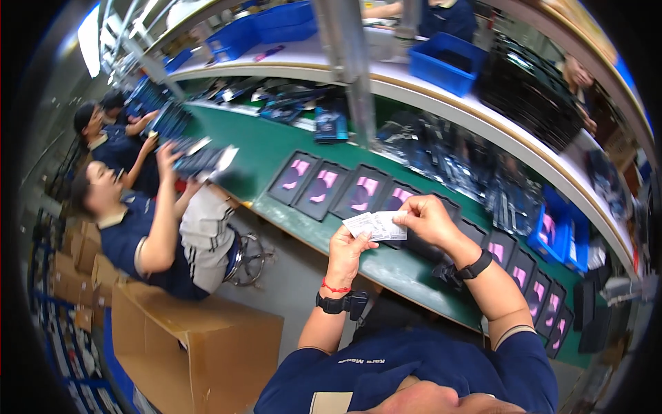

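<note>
In front of my chest, above the bench edge, I hold white printed paper slips (379,228) that look folded or stacked. My left hand (348,250) pinches their lower left side between thumb and fingers. At their upper right corner, my right hand (429,219) is closed on the paper. Below and beyond my hands, a row of black trays (322,190) with pink pieces and dark shapes inside lies along the green bench (265,143). My right hand and forearm hide part of the row, which carries on at the right with more black trays (536,295).
A shelf (441,101) on a metal post (352,76) runs over the bench, carrying a blue bin (448,62). Clear bags (427,148) lie beneath it. Blue bins (560,231) stand right. At left are a seated co-worker (148,228) holding dark packages and a cardboard box (200,338).
</note>
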A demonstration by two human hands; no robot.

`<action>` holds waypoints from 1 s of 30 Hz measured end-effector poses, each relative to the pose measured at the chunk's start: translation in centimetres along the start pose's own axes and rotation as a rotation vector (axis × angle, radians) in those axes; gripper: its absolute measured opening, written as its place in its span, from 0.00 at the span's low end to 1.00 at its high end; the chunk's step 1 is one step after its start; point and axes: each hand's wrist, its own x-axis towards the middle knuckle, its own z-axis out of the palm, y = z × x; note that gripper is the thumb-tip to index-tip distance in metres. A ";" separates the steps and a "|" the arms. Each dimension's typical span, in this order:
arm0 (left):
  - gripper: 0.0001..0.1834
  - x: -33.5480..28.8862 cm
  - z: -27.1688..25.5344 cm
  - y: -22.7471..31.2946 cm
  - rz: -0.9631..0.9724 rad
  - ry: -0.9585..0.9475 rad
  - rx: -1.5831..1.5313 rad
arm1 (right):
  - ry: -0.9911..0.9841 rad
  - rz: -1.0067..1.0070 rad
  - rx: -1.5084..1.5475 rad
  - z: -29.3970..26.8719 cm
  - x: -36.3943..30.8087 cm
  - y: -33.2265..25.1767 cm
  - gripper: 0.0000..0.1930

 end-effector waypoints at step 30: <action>0.15 2.8 -10.9 5.0 0.189 0.343 0.019 | -0.020 0.086 0.257 13.2 12.5 -2.0 0.07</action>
